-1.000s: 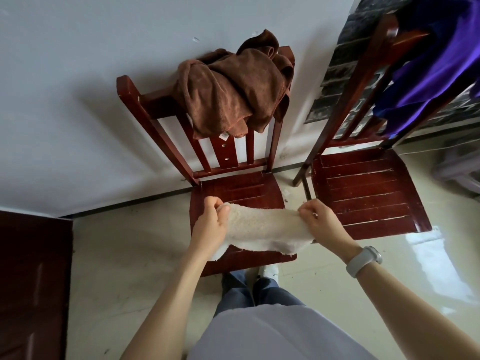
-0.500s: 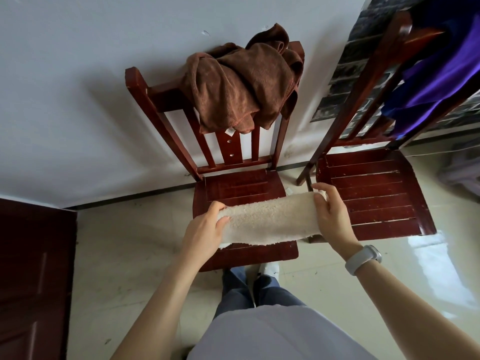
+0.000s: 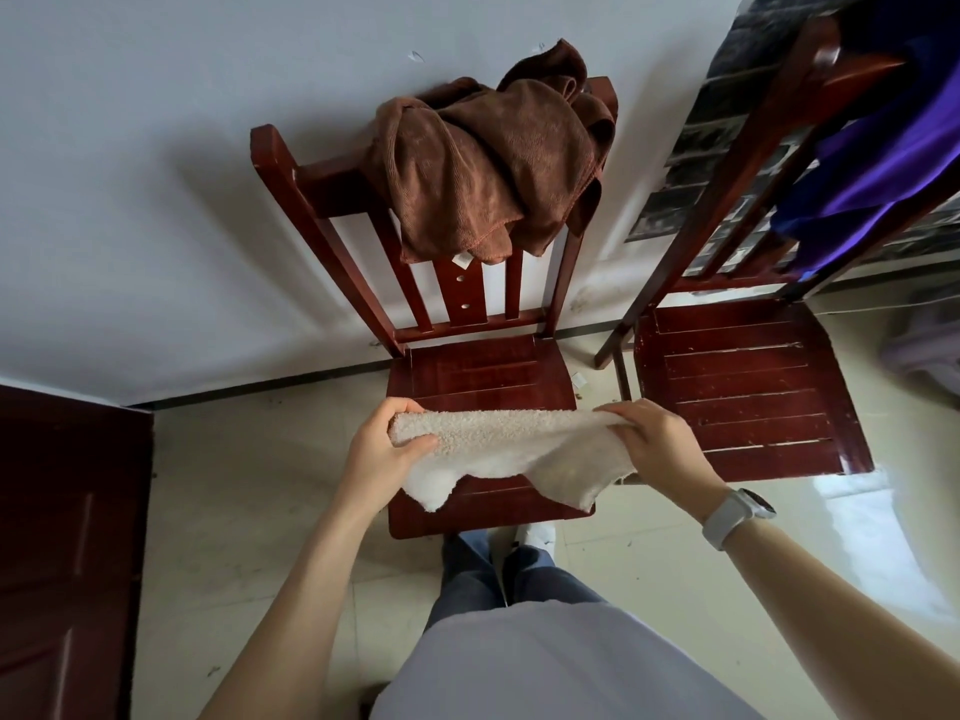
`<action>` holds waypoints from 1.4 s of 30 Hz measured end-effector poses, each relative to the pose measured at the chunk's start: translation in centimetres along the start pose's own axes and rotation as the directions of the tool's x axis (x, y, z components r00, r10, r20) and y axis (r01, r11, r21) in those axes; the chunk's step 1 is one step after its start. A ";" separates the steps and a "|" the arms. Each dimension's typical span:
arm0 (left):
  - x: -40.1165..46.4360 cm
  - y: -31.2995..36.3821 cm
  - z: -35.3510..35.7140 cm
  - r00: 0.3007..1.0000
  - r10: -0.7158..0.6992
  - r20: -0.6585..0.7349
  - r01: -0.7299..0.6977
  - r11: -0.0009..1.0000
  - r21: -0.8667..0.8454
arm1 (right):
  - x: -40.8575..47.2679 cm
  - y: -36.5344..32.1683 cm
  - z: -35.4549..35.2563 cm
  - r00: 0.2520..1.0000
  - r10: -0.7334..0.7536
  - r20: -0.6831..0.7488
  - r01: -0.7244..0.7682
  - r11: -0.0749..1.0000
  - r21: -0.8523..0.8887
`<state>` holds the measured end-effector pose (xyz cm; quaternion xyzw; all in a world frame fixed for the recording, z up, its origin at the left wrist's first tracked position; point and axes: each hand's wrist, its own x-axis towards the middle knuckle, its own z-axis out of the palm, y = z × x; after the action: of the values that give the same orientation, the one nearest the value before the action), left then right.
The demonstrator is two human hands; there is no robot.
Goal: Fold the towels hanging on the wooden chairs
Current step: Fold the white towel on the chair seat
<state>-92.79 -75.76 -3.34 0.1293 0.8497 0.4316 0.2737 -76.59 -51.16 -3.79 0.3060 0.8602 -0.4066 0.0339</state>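
Observation:
A cream fluffy towel [image 3: 498, 444] is stretched between my hands over the seat of the middle wooden chair [image 3: 467, 366]. My left hand [image 3: 382, 449] grips its folded left end, thumb on top. My right hand [image 3: 657, 444] holds the right end, fingers curled over the cloth, and loose corners hang down below. A crumpled brown towel [image 3: 488, 163] is draped over that chair's backrest. A purple cloth [image 3: 883, 163] hangs on the backrest of the second wooden chair [image 3: 743, 387] to the right.
A white wall stands behind the chairs. A dark red door [image 3: 62, 553] is at the left. The floor is glossy pale tile [image 3: 249, 501]. My legs and shoes are just in front of the middle chair.
The towel has been lowered slightly and turned so its lower corners now hang loose. My right hand shifted from gripping the end edgewise to lying over the top of it.

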 end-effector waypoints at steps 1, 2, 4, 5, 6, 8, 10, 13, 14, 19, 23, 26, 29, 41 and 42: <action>0.0 -0.3 -0.1 1.000 -0.009 0.000 0.009 1.000 0.005 | 0.1 0.1 0.0 1.000 0.003 -0.023 -0.002 1.000 0.031; 0.0 -0.5 -0.2 1.000 -0.019 0.000 0.019 1.000 0.013 | 0.2 0.2 0.0 0.999 0.013 -0.043 -0.010 0.997 0.071; 0.0 -1.0 -0.3 1.000 -0.021 -0.005 0.021 0.999 0.046 | 0.5 0.3 0.1 0.995 0.041 -0.091 -0.029 0.991 0.127; 0.0 -1.2 -0.3 1.000 -0.004 -0.021 0.006 0.997 0.073 | 0.7 0.5 0.1 0.991 0.046 -0.125 -0.030 0.992 0.126; 0.1 -1.5 -0.4 0.999 0.020 -0.041 -0.016 0.995 0.103 | 0.8 0.8 0.0 0.986 0.049 -0.158 -0.031 0.993 0.118; 0.0 -2.1 -0.4 0.998 0.044 -0.051 -0.035 0.986 0.162 | 0.8 1.7 -0.1 0.979 0.068 -0.190 -0.048 0.993 0.109; -0.4 -2.9 0.0 1.000 0.019 -0.014 -0.015 0.975 0.223 | 0.5 2.9 0.0 0.984 0.092 -0.149 -0.081 0.994 0.079; -1.5 -4.5 0.9 0.998 0.045 0.044 -0.058 0.913 0.404 | -0.5 5.0 0.7 0.994 0.112 -0.004 -0.112 0.993 -0.029; -1.9 -5.0 1.2 0.997 0.058 0.052 -0.075 0.888 0.453 | -1.0 5.6 1.0 0.994 0.107 0.034 -0.105 0.992 -0.068; -3.9 -5.7 2.8 0.984 -0.005 -0.177 0.057 0.956 0.287 | -3.5 6.1 1.7 0.996 -0.072 -0.057 0.068 0.995 -0.079; -3.4 -6.0 3.6 0.964 0.013 -0.265 0.054 0.969 0.243 | -3.0 5.1 2.4 0.994 0.005 -0.114 0.003 0.998 0.067; -0.6 -7.0 3.1 0.947 0.026 -0.320 0.061 0.964 0.258 | -0.6 4.4 3.9 0.986 0.041 -0.165 -0.037 0.999 0.028; 3.9 -8.9 2.8 0.941 0.007 -0.338 0.086 0.961 0.262 | 3.8 4.5 6.3 0.980 0.061 -0.191 -0.073 0.996 -0.056; 19.4 -18.5 7.5 0.927 -0.175 -0.333 0.243 0.954 0.176 | 19.7 9.9 16.5 0.876 0.451 -0.169 -0.405 0.880 0.246; 18.7 -19.8 8.4 0.930 -0.213 -0.299 0.269 0.950 0.161 | 18.8 10.9 17.3 0.872 0.468 -0.143 -0.439 0.877 0.198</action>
<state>-102.88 -73.45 -29.85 -0.0118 0.9279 0.3214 0.1885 -89.08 -49.02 -28.52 0.5380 0.7282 -0.4239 0.0235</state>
